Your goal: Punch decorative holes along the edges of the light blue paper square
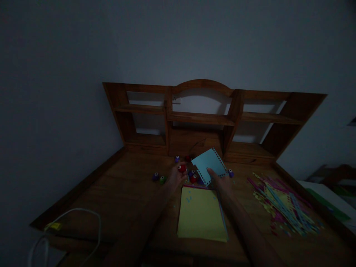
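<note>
My left hand point(176, 176) is closed around a small red craft punch point(181, 168) with a white-and-dark spot on its top. In my right hand point(221, 181), thumb on top, is a light blue sheet of paper point(208, 163). Rows of small punched holes run along the sheet's edges, and it is tilted above the desk. Between the hands stand another red punch point(193, 178) and purple punches point(191, 173). A green punch point(162, 180) and a dark purple one point(155, 177) lie left of my left hand. Below the hands rests a stack of yellow paper point(202, 215) with blue scraps on it.
To the right lies a heap of coloured paper strips point(286, 202). A wooden shelf unit point(200, 118) stands along the desk's back. More punches sit near it, and a purple one point(230, 173) is beside my right hand. A white cable point(99, 226) loops at the front left.
</note>
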`<state>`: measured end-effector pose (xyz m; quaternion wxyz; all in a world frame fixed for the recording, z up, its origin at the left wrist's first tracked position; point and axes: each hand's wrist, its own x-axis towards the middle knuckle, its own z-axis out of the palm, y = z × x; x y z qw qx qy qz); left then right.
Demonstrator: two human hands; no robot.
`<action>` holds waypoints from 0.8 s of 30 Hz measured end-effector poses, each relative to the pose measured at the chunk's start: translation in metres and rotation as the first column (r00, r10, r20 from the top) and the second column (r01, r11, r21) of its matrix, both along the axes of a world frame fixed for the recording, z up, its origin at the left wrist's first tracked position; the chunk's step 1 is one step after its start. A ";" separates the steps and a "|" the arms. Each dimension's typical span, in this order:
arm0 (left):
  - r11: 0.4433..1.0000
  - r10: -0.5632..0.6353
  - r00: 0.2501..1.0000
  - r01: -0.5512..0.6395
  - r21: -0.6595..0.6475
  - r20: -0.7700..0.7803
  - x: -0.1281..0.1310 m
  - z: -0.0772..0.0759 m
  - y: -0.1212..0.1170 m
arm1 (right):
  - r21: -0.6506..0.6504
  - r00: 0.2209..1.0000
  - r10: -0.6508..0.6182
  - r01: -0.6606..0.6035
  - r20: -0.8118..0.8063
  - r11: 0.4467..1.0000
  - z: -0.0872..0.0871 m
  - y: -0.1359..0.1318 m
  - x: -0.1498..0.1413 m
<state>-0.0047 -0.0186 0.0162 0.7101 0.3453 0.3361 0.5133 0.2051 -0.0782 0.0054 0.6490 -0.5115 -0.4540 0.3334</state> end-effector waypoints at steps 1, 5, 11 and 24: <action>1.000 0.013 1.000 -0.012 -0.016 0.013 0.001 0.000 0.000 | 0.010 1.000 -0.015 0.015 0.007 1.000 0.001 0.000 0.000; 0.998 0.002 0.998 -0.007 0.070 0.063 0.008 0.002 -0.007 | 0.044 0.998 -0.050 0.048 0.043 0.998 0.007 -0.002 -0.002; 0.952 0.008 0.998 0.012 0.307 -0.065 0.014 0.013 -0.016 | -0.011 0.992 -0.110 0.111 0.068 0.994 0.016 -0.008 -0.003; 0.947 -0.032 0.980 0.093 0.308 -0.198 0.020 -0.003 -0.010 | 0.104 0.979 -0.147 0.133 0.144 0.986 0.006 -0.005 -0.002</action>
